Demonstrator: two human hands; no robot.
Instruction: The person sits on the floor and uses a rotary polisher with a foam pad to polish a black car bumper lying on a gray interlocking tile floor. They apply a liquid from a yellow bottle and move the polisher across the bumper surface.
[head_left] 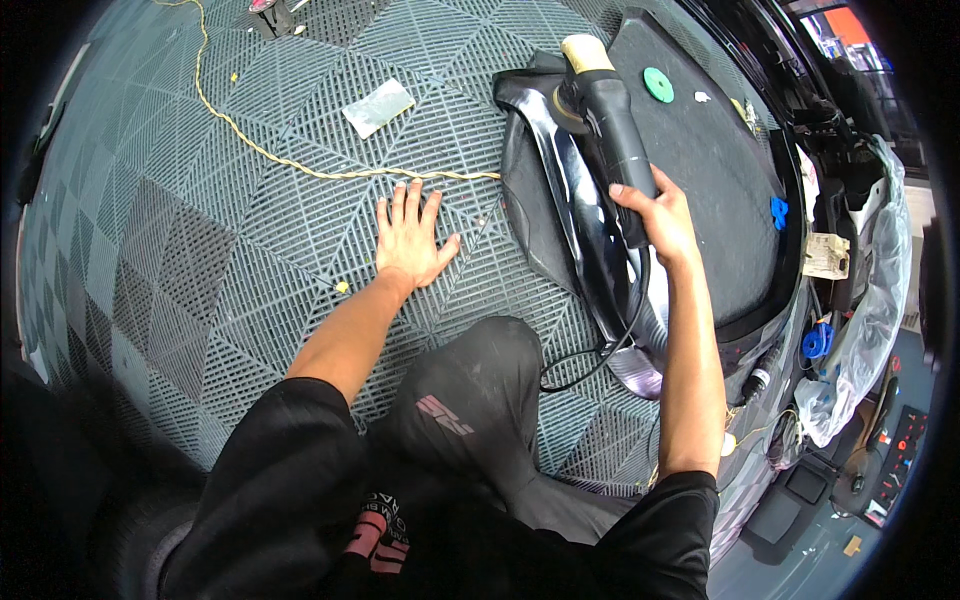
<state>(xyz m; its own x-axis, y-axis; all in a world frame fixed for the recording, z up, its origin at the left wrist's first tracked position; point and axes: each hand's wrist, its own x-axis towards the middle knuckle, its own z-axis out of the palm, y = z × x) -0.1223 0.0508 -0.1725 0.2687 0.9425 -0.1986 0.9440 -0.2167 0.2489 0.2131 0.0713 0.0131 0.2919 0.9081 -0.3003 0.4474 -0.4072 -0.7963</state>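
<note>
Over the grey-green slatted floor tiles [300, 230], from my remote seat, I have the black cylindrical power tool with a pale-yellow head end [622, 125] in the right hand [662, 218], the fingers wrapped around its rear end and the thumb laid along it. The tool slants above the long, curved, glossy black panel [555, 150]; its round yellowish pad [570, 108] sits right at the panel, though I cannot tell whether they touch. A thin black cable [622, 338] loops from the tool down toward the knee in dark grey trousers [480, 370]. I have the left hand [409, 235] spread on the tiles, fingers fanned, gripping nothing, its fingertips just beside a twisted yellow cord [340, 175]. Beyond that cord lies a pale rectangular sheet [378, 108]. Right of the panel, a broad, dark, tray-like liner with a raised rim [720, 170] bears a flat green ring-shaped disc [658, 84], a small white scrap [702, 97] and a small blue piece [779, 212]. At the upper edge I make out a small dark pot [272, 20], something pinkish at its mouth, too small to identify. On the far right a crumpled clear plastic bag [875, 300] hangs, its contents unclear to me, near a round blue object [818, 340] and a tan card [826, 256].
</note>
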